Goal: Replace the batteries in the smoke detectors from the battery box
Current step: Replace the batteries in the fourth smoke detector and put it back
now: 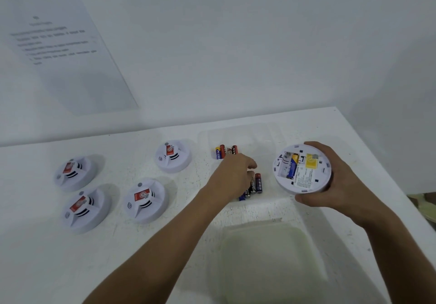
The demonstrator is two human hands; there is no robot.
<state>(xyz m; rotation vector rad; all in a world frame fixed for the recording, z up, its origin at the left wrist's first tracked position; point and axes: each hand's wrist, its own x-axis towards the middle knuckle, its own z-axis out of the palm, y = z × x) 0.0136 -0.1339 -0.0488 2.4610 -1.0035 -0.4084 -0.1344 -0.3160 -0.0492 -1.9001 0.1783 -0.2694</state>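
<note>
My right hand [335, 181] holds a white smoke detector [303, 169] turned underside up; its open compartment shows one blue-and-yellow battery and an empty slot beside it. My left hand [232, 174] reaches into the clear battery box [271, 136], fingers curled down over the near group of batteries [256, 184]. Whether it grips one is hidden by the hand. A second group of batteries [225, 151] lies at the box's far side. Several more white detectors with red labels sit face up to the left, the nearest one [173, 156] beside the box.
A translucent lid [266, 256] lies on the white table in front of the box. A printed sheet [63, 49] hangs on the wall at the back left. The table's right edge [401, 185] runs close to my right hand.
</note>
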